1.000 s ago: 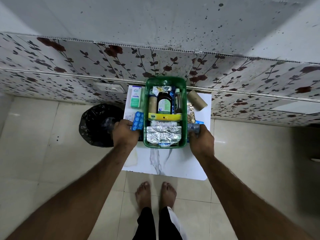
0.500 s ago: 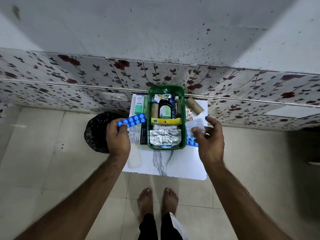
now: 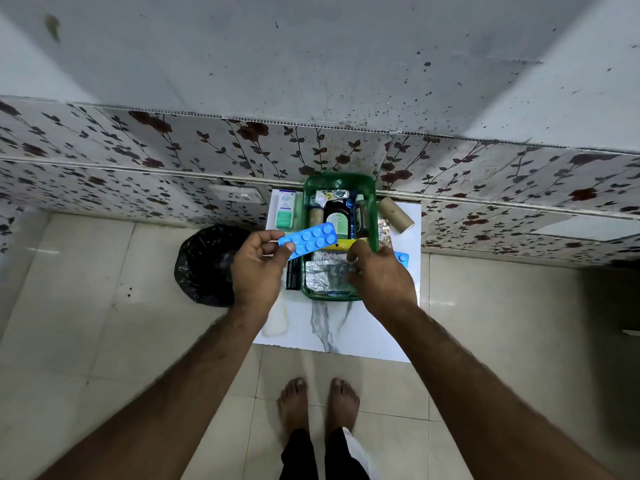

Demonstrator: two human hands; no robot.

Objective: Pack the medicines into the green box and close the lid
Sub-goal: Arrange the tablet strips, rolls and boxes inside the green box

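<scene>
Now the person stands over a small white table (image 3: 363, 327) pushed up to the wall, and the green box (image 3: 372, 202) sits open on it, already quite full of bottles and silver foil packs (image 3: 320, 275). The left hand (image 3: 258, 268) pinches a blue pill strip (image 3: 308, 239) by one end and holds it up over the left edge of the box. The right hand (image 3: 379, 275) is down inside the box, fingers curled over a clear packet on the foil; I cannot tell if it grips the packet or just presses it. Another blue strip (image 3: 401, 258) peeks out by the right wrist, and a white and green carton (image 3: 286, 213) and a brown tube (image 3: 396, 214) lie outside the box. I see no lid. The box looks crowded, so I think things piled too high could stop the lid from shutting. The blue strip is held by its tip only, so it might slip and fall down by the black bag (image 3: 204, 265).
</scene>
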